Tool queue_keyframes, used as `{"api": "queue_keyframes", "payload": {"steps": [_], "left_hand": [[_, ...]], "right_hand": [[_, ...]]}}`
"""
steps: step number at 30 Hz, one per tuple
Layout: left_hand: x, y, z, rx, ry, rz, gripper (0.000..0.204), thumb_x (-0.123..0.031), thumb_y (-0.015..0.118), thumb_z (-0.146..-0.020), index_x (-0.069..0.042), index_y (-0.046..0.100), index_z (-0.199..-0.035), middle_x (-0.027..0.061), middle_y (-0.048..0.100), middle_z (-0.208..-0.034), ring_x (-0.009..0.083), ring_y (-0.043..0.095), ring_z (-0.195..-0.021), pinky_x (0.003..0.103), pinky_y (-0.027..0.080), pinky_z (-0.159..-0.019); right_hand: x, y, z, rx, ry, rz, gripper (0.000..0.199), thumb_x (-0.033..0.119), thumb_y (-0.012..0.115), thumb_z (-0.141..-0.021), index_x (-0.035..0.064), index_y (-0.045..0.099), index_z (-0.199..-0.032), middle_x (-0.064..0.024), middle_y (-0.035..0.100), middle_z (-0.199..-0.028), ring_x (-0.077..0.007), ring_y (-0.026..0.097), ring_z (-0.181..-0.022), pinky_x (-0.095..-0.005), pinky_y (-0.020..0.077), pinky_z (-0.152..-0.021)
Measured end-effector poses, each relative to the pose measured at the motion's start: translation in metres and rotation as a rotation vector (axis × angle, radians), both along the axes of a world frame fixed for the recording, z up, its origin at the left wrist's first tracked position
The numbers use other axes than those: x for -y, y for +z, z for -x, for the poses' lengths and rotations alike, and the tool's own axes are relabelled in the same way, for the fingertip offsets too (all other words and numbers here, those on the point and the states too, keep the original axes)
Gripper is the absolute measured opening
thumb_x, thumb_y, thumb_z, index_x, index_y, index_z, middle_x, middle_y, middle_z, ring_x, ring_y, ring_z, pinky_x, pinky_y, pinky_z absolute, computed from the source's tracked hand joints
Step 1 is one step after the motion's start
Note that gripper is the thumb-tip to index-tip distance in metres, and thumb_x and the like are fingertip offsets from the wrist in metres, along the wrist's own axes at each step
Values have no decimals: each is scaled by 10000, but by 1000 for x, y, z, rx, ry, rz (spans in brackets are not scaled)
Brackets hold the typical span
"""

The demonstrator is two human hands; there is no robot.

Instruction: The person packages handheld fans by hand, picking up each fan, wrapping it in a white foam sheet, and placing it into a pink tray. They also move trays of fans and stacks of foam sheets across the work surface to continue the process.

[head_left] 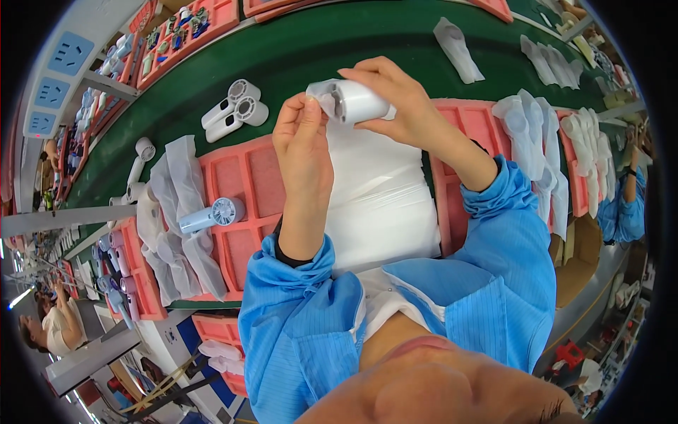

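In front of me, over a stack of white plastic sleeves, my right hand grips a white handheld fan by its rounded body. The fan lies sideways, its round end toward the left. A small translucent bag is at that end, pinched at its edge between the thumb and fingers of my left hand. How far the bag reaches over the fan, I cannot tell. A light-blue handheld fan lies unwrapped on the pink compartment tray beside my left forearm.
Several white fans lie on the green belt at left. Bagged fans overlap the left tray, and more bagged fans rest at right. One bagged fan sits far back. A person is at far left.
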State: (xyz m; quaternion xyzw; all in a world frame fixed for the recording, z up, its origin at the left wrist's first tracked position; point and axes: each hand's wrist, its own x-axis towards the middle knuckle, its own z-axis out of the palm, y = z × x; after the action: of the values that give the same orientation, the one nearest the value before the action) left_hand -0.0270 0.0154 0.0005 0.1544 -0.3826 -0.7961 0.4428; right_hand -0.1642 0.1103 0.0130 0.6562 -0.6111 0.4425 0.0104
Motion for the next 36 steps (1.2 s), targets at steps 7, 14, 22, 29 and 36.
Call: {"api": "queue_keyframes", "payload": {"steps": [7, 14, 22, 29, 36], "left_hand": [[-10, -12, -3, 341, 362, 684, 62, -35, 637, -839, -30, 645, -900, 48, 609, -855, 123, 567, -758, 262, 452, -674], [-13, -14, 10, 398, 527, 1213, 332, 54, 652, -709, -22, 619, -1030, 106, 568, -981, 241, 582, -743, 317, 477, -610], [-2, -19, 12, 654, 391, 1233, 651, 8, 713, -631, -72, 468, -1228, 132, 465, -1145, 265, 608, -854, 319, 508, -656], [14, 8, -17, 96, -166, 560, 579, 41, 714, -609, -93, 520, -1138, 118, 476, -1189, 243, 542, -1034, 342, 455, -846], [28, -5, -17, 1, -35, 647, 383, 18, 737, -648, -80, 593, -990, 114, 465, -1219, 243, 467, -1125, 383, 357, -974]], "right_hand": [[19, 1, -3, -136, -50, 66, 745, 23, 802, -561, 82, 544, -1257, -122, 508, -1135, -285, 561, -950, -332, 498, -761], [22, -19, 3, -208, -244, 153, 660, 42, 802, -550, 45, 550, -1161, -125, 511, -1098, -276, 562, -912, -326, 499, -718], [16, -21, -16, 188, -199, 97, 622, 92, 819, -573, 30, 476, -1088, -125, 496, -1122, -237, 561, -944, -294, 491, -735], [13, -10, 13, 319, 220, 174, 633, 125, 809, -622, 34, 489, -1161, -102, 526, -1142, -226, 556, -992, -319, 493, -772], [19, -27, 7, 214, -52, -151, 434, 186, 744, -721, 24, 522, -1057, -132, 612, -998, -328, 621, -860, -356, 505, -651]]}}
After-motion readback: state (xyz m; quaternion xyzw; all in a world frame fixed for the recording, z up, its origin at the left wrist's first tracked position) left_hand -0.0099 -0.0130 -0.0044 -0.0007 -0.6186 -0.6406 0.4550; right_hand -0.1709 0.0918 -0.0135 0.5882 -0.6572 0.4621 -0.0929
